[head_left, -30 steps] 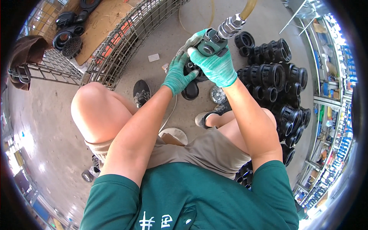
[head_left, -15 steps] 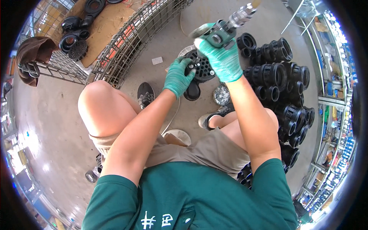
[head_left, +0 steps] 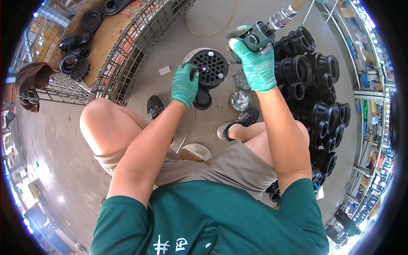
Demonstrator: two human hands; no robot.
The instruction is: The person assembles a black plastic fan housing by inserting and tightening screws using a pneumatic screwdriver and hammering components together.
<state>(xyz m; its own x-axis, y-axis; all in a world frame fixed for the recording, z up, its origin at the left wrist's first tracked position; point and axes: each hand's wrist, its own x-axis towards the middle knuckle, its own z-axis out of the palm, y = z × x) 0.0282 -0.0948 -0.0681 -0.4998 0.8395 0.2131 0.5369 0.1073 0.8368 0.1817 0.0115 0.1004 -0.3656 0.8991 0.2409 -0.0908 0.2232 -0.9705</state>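
A round black drain fitting point(head_left: 214, 70) has a perforated grate with several bright screws in it, and a short pipe outlet point(head_left: 203, 99) sticks out toward me. It rests over a pale round base point(head_left: 189, 55). My left hand point(head_left: 185, 85), in a green knit glove, is closed on the left rim of the fitting. My right hand point(head_left: 258, 70), gloved alike, grips a dark green air screwdriver point(head_left: 259, 36) with a metal hose coupling point(head_left: 281, 18). The driver's tip is right of the grate, apparently off the screws. Below it are two round dishes of small metal screws point(head_left: 241, 101).
Stacked black pipe fittings point(head_left: 304, 72) stand on the right, beside metal shelving point(head_left: 367, 95). At upper left is a wire cage point(head_left: 131, 46) with cardboard and more black parts point(head_left: 80, 42). A brown cloth point(head_left: 36, 80) hangs on its corner. A yellowish hose point(head_left: 231, 19) curves over the floor.
The driver has moved right, away from over the grate, uncovering it. My left hand has shifted from on top of the grate to its left rim. The view has shifted slightly.
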